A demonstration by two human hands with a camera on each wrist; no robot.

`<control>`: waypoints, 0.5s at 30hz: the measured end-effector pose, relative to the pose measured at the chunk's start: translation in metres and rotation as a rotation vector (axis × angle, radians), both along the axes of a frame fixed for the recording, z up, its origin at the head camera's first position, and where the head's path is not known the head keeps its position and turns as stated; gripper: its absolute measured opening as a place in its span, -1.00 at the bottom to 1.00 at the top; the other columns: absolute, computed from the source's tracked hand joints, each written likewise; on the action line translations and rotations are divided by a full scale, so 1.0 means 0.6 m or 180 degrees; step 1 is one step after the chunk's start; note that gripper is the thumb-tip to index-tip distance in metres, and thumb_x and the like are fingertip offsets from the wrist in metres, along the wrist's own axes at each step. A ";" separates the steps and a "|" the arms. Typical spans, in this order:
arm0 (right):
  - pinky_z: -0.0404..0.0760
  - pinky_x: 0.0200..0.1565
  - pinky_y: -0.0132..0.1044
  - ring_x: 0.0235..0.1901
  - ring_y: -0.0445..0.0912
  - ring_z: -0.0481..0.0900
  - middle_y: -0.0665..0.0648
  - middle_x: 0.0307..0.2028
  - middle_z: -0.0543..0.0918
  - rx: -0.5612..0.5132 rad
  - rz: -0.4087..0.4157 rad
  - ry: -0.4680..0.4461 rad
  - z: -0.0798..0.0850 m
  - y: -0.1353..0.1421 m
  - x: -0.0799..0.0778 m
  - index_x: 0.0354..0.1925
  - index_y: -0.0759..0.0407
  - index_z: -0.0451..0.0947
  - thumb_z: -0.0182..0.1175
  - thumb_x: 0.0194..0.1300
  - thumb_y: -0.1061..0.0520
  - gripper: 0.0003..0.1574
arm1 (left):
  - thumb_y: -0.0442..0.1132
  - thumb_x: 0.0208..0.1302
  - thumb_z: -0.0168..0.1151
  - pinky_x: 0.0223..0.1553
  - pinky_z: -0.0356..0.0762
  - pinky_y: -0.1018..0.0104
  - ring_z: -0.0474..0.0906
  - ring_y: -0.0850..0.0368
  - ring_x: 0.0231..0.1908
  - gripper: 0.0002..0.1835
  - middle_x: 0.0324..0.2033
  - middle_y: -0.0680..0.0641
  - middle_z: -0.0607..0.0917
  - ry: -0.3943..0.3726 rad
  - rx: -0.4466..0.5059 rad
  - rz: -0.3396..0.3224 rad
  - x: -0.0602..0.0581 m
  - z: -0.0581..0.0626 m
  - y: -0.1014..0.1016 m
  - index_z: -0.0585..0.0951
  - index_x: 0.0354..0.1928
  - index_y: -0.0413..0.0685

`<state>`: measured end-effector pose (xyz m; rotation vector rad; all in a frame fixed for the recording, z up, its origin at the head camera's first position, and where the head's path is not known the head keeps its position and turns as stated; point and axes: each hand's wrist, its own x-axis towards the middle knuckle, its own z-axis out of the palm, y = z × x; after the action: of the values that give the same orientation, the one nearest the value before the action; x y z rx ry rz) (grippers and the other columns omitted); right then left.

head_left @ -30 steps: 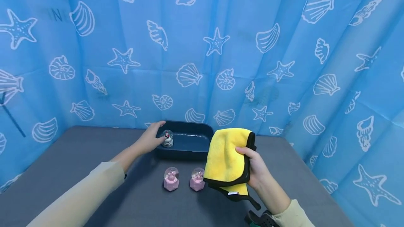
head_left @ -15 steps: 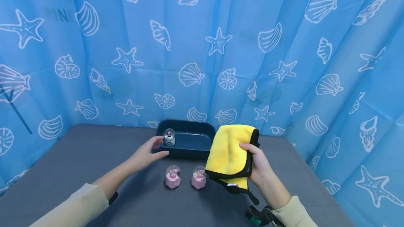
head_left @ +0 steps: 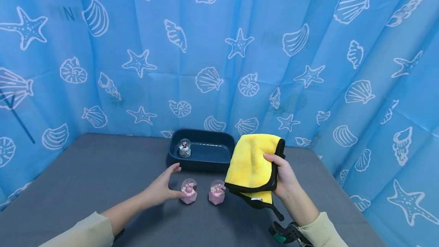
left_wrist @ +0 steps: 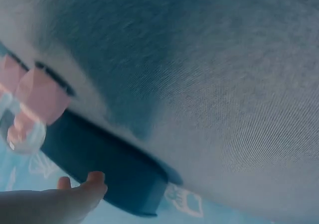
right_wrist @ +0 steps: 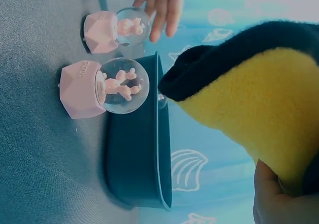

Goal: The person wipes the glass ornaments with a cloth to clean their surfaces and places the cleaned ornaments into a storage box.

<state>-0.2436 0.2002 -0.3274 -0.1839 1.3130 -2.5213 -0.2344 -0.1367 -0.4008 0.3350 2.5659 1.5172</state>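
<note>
My left hand point(head_left: 161, 188) is beside the left pink snow globe point(head_left: 189, 191), thumb close to its base and fingers spread apart. Whether the thumb touches it I cannot tell. A second pink snow globe point(right_wrist: 82, 88), with a cactus-like figure inside, stands to the right of the first. My right hand point(head_left: 285, 176) grips a folded yellow cloth point(head_left: 252, 163) with black edging, held above the table. Behind the pink globes is a dark blue tray point(head_left: 205, 166), and a silver-based snow globe point(head_left: 185, 148) stands at its left end.
The grey table point(head_left: 103, 163) spreads under everything. A blue curtain point(head_left: 205, 48) with white shells and starfish hangs behind and at the sides. A black band point(head_left: 288, 233) is at the right wrist.
My left hand has withdrawn from the silver-based globe in the tray and come down toward the left pink globe. The right hand still holds the yellow cloth in nearly the same place.
</note>
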 end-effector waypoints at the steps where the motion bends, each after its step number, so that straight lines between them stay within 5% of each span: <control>1: 0.59 -0.09 -0.33 -0.19 -0.16 0.65 0.01 -0.21 0.61 -0.0008 0.0009 0.0000 0.000 0.001 0.000 -0.08 0.14 0.36 -0.21 0.50 0.21 -0.81 | -0.22 0.04 0.51 0.24 0.02 -0.39 0.03 -0.36 0.38 0.05 0.35 -0.31 0.29 -0.0024 0.0000 -0.0018 0.000 -0.003 0.001 0.04 0.45 -0.29; 15: 0.59 -0.08 -0.32 -0.18 -0.15 0.66 0.02 -0.20 0.61 -0.0073 -0.0058 -0.0090 -0.001 -0.002 -0.006 -0.06 0.13 0.34 -0.18 0.49 0.22 -0.84 | -0.18 -0.06 0.57 0.20 0.00 -0.45 0.11 -0.44 0.33 0.03 0.32 -0.26 0.38 -0.0066 -0.0595 -0.0121 -0.010 -0.025 0.018 0.18 0.43 -0.23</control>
<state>-0.2471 0.1991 -0.3280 -0.1412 1.2813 -2.5453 -0.2407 -0.1259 -0.4160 0.3408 2.6424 1.2489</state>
